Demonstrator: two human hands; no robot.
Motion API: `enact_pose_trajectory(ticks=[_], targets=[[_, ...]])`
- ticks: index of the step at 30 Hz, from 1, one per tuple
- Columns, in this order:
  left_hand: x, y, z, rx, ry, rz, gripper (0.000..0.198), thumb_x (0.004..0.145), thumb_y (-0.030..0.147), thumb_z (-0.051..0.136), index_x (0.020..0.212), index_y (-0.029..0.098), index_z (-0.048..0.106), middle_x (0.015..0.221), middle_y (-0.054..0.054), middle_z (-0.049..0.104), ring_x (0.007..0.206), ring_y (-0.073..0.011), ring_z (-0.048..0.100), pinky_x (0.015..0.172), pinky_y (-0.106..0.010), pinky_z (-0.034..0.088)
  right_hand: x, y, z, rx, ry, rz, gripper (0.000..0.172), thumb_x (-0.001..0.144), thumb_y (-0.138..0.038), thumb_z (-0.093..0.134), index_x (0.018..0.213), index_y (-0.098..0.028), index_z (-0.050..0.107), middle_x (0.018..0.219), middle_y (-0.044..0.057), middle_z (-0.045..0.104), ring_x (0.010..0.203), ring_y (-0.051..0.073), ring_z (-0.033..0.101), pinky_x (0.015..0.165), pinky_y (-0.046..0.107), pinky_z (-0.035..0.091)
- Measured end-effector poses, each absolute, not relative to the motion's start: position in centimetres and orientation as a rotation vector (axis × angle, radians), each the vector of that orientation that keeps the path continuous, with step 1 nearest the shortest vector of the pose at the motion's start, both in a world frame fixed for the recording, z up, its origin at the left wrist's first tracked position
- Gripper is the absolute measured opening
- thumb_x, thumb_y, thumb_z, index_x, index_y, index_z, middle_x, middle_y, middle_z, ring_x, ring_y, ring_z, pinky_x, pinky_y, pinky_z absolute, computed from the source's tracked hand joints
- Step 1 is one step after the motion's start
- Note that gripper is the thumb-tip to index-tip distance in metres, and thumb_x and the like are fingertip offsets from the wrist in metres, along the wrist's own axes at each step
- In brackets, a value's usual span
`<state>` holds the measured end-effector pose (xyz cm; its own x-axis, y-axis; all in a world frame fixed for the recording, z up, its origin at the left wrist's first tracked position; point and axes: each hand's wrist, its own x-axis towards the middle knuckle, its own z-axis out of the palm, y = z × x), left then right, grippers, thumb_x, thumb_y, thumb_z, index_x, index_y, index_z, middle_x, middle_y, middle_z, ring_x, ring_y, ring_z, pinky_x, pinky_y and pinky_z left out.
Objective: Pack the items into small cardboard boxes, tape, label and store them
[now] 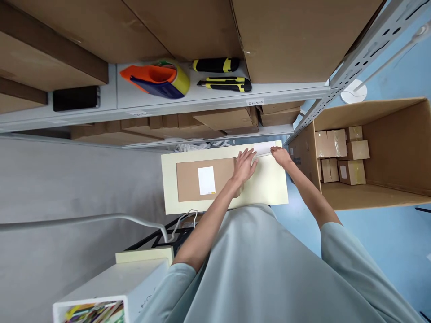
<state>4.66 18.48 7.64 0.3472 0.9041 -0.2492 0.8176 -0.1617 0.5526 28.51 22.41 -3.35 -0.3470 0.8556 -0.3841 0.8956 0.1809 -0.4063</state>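
Both my bare forearms (213,215) reach forward to the desk (266,190). My left hand (245,166) is palm down, fingers spread, toward the far edge; my right hand (281,156), fingers curled together, is near the far right corner.

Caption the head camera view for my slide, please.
At a cream tabletop, the right hand meets a white sheet while the left hand spreads near a labelled cardboard box.

That camera sits on the head of the pale-blue-clad person (266,264), facing forward and down at the nearby pale-yellow rectangular tabletop (264,188).
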Motion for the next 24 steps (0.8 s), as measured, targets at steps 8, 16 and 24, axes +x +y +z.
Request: enact_pose_trajectory(ticks=[8,16,24], targets=[[5.5,21.0,5.3,1.943,1.41,0.117,0.047,0.106,0.029,0.053,0.151,0.017,0.063,0.164,-0.012,0.058,0.161,-0.0295,0.044,0.136,-0.049,0.035,27.8,21.8,-2.8,2.241,2.317,-1.069,0.014,0.099,-0.022,0.069,0.096,-0.019,0.082,0.151,0.013,0.064,0.141,0.032,0.054,0.122,0.046,0.046],[5.9,21.4,5.1,1.888,1.372,0.149,0.049,0.105,0.028,0.055,0.153,0.018,0.061,0.166,-0.011,0.056,0.158,-0.0278,0.048,0.135,-0.045,0.036,26.3,21.9,-3.8,2.604,2.12,-1.314,0.033,0.098,-0.023,0.054,0.121,-0.023,0.079,0.147,0.012,0.068,0.147,0.028,0.056,0.123,0.049,0.049],[6.6,22.1,4.3,1.84,1.349,0.122,0.057,0.105,0.028,0.054,0.161,0.018,0.053,0.171,-0.013,0.049,0.161,-0.029,0.045,0.136,-0.047,0.033,26.5,21.8,-3.8,2.24,2.188,-1.079,0.063,0.096,-0.018,0.068,0.157,-0.016,0.056,0.18,0.016,0.033,0.169,0.035,0.027,0.135,0.055,0.033]])
